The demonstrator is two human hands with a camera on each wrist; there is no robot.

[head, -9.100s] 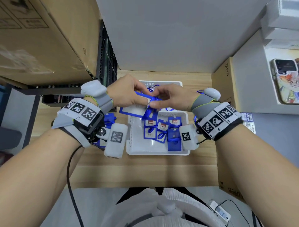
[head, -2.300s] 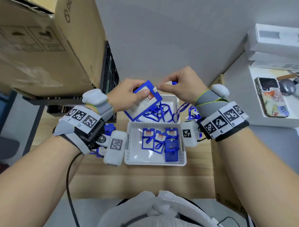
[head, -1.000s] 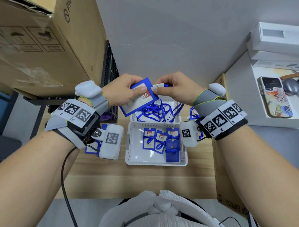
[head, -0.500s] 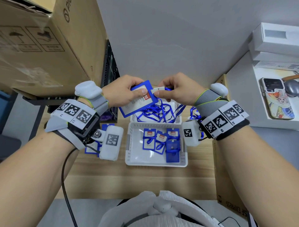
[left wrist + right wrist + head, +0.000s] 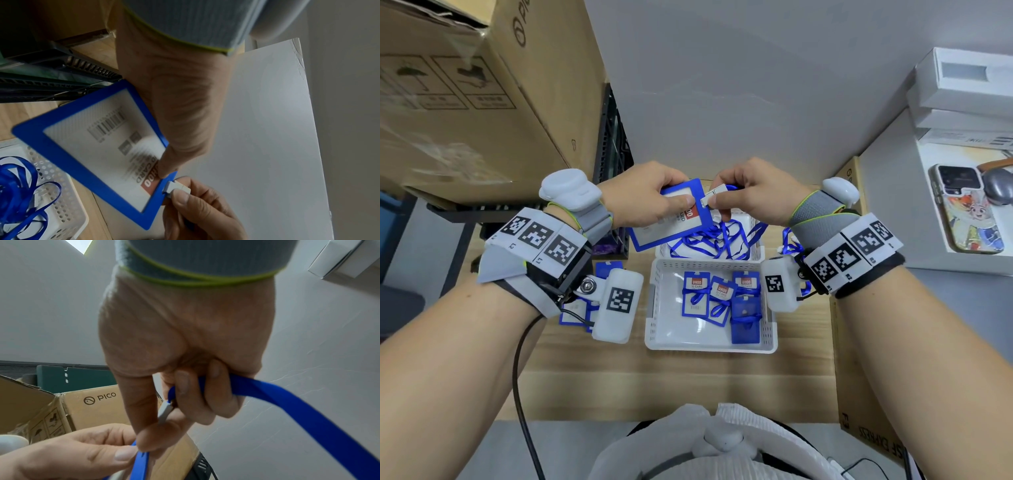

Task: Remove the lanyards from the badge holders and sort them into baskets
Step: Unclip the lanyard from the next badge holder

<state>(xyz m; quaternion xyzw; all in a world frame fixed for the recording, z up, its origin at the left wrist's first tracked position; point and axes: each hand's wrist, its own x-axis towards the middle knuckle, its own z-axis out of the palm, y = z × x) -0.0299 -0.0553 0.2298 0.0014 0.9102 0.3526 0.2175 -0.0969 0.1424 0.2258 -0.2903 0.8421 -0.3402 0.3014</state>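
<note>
The right hand [image 5: 751, 192] pinches the white lanyard clip [image 5: 178, 189] between thumb and forefinger; its other fingers curl round the blue lanyard strap [image 5: 304, 408], which trails off to the right in the right wrist view. The clip sits at the slot in the top edge of the blue badge holder [image 5: 671, 219], apparently still engaged. The left hand [image 5: 645, 195] grips that holder, thumb pressed on its face near the red "UHOO" band, fingers behind. Both are held in the air above the far white basket [image 5: 756, 251], which holds loose blue lanyards [image 5: 709, 241].

Judgement: the step is unhooking the clip. To do it well, the left thumb should stay close to the slot so the frame does not flex, while the right hand opens the clip and draws it straight out along the slot, not sideways.

The near white basket [image 5: 654, 308] holds the stripped badge holders [image 5: 722, 296]. More badge holders [image 5: 607, 269] lie on the wooden table [image 5: 688, 383] to its left.
</note>
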